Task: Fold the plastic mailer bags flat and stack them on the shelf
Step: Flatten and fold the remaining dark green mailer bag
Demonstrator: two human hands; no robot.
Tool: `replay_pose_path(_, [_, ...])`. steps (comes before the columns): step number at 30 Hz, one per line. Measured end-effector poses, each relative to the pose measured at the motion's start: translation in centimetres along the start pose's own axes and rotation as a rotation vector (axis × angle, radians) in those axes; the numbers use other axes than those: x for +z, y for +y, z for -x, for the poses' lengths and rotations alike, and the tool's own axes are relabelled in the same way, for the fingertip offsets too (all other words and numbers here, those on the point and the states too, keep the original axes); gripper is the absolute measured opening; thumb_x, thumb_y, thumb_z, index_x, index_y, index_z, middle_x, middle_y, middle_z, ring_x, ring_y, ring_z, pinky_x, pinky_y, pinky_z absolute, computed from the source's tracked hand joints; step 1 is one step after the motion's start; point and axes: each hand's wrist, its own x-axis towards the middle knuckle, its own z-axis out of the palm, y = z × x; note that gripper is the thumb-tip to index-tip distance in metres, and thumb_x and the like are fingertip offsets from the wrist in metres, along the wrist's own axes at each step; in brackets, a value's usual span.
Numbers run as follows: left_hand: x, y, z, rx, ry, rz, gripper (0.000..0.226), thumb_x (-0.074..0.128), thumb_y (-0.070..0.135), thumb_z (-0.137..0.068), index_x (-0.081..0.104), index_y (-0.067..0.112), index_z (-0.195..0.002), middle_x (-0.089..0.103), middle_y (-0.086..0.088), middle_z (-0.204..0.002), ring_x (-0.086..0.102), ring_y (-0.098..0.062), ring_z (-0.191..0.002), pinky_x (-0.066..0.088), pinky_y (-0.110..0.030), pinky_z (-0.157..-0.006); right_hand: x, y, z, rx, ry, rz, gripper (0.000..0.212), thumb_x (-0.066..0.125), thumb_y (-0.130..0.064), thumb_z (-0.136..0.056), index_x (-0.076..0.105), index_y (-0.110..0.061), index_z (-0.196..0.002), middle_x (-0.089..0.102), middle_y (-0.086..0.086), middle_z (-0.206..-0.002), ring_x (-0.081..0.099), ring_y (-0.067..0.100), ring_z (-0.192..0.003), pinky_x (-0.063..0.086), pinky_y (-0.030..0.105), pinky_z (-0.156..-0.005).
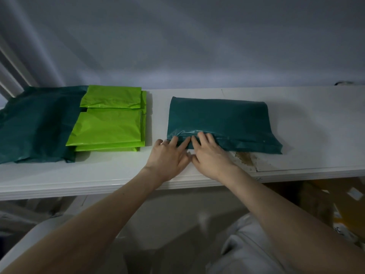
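Both hands [189, 155] press the teal mailer's [219, 119] near-left edge.

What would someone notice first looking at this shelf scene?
Probably the bright lime green mailer bags, stacked left of centre on the white shelf and overlapping a loose dark teal bag at far left. Next, the left hand and right hand side by side, fingers pressing the near edge of a folded teal mailer.
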Motion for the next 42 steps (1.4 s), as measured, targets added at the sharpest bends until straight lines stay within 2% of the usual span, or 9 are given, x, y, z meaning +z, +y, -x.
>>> replay_pose_path(4, [-0.7, 0.7, -0.5, -0.001, -0.072, -0.037, 0.058, 0.013, 0.047, -0.096, 0.014, 0.025, -0.149, 0.045, -0.015, -0.132, 0.059, -0.030, -0.095, 0.037, -0.036, -0.089, -0.4, 2.4, 1.4, 0.005, -0.038, 0.075, 0.058, 0.035, -0.030, -0.098, 0.021, -0.001, -0.146, 0.029, 0.008, -0.141, 0.027, 0.027, -0.127, 0.032, 0.035, -0.105])
replay_pose_path(8, [-1.1, 0.8, -0.7, -0.014, -0.111, -0.061, 0.055, 0.017, 0.046, -0.097, 0.016, 0.025, -0.148, 0.043, -0.016, -0.134, 0.060, -0.031, -0.095, 0.036, -0.036, -0.093, -0.4, 4.4, 3.1, 0.041, -0.040, 0.126, 0.057, 0.034, -0.028, -0.098, 0.020, -0.003, -0.147, 0.029, 0.006, -0.145, 0.026, 0.024, -0.133, 0.031, 0.035, -0.107])
replay_pose_path(11, [-1.4, 0.9, -0.7, -0.028, -0.134, -0.054, 0.054, 0.017, 0.045, -0.097, 0.017, 0.026, -0.148, 0.043, -0.016, -0.135, 0.061, -0.030, -0.096, 0.034, -0.037, -0.097, 0.0, 5.6, 4.3, 0.099, -0.010, 0.173, 0.054, 0.042, -0.027, -0.095, 0.034, -0.003, -0.143, 0.041, 0.011, -0.141, 0.033, 0.029, -0.133, 0.030, 0.046, -0.110])
replay_pose_path(15, [-1.7, 1.4, -0.5, -0.059, -0.162, -0.058, 0.053, 0.019, 0.043, -0.098, 0.017, 0.026, -0.148, 0.040, -0.015, -0.138, 0.060, -0.031, -0.101, 0.032, -0.039, -0.103, 0.3, 6.8, 5.6, 0.207, 0.074, 0.176, 0.047, 0.056, -0.027, -0.086, 0.055, -0.007, -0.128, 0.060, 0.014, -0.125, 0.053, 0.034, -0.119, 0.043, 0.058, -0.094])
replay_pose_path(18, [-2.0, 1.9, -0.8, -0.105, -0.157, -0.093, 0.048, 0.020, 0.042, -0.098, 0.028, 0.026, -0.143, 0.034, -0.011, -0.141, 0.050, -0.031, -0.115, 0.024, -0.046, -0.107, 0.5, 7.1, 5.7, 0.189, 0.034, 0.110, 0.052, 0.042, -0.032, -0.097, 0.035, -0.010, -0.143, 0.040, 0.008, -0.147, 0.033, 0.029, -0.137, 0.029, 0.054, -0.107])
replay_pose_path(21, [-2.5, 3.2, -1.8, -0.093, -0.049, -0.086, 0.044, 0.022, 0.038, -0.098, 0.042, 0.019, -0.132, 0.030, -0.006, -0.143, 0.030, -0.025, -0.131, 0.019, -0.050, -0.108, 0.7, 7.2, 5.3, 0.185, -0.001, 0.088, 0.055, 0.030, -0.036, -0.099, 0.024, -0.012, -0.148, 0.028, 0.005, -0.152, 0.020, 0.027, -0.141, 0.021, 0.049, -0.113])
replay_pose_path(28, [-1.0, 9.0, -4.1, 0.217, -0.072, 0.133, 0.059, 0.018, 0.037, -0.098, 0.001, 0.014, -0.150, 0.002, 0.001, -0.159, 0.004, -0.014, -0.146, 0.005, -0.038, -0.117, 0.7, 7.3, 5.3, 0.182, 0.014, 0.000, 0.052, 0.039, -0.030, -0.097, 0.032, -0.010, -0.145, 0.029, 0.004, -0.150, 0.020, 0.027, -0.141, 0.021, 0.050, -0.114])
replay_pose_path(35, [0.2, 9.3, -4.5, 0.153, -0.143, 0.244, 0.059, 0.014, 0.045, -0.099, -0.006, 0.022, -0.150, -0.005, 0.008, -0.158, -0.003, -0.008, -0.145, 0.002, -0.038, -0.118, 1.5, 8.9, 6.3, 0.168, 0.003, -0.066, 0.057, 0.031, -0.033, -0.100, 0.013, -0.013, -0.150, 0.012, -0.003, -0.158, 0.006, 0.018, -0.146, 0.020, 0.045, -0.116])
replay_pose_path(42, [-0.2, 10.1, -4.8, 0.128, -0.089, 0.193, 0.058, 0.015, 0.050, -0.098, -0.001, 0.029, -0.149, 0.009, 0.005, -0.158, 0.011, -0.016, -0.144, 0.015, -0.043, -0.116, 1.5, 10.4, 7.3, 0.330, 0.076, -0.069, 0.055, 0.033, -0.040, -0.099, 0.028, -0.010, -0.145, 0.025, 0.011, -0.152, 0.028, 0.027, -0.138, 0.035, 0.040, -0.106])
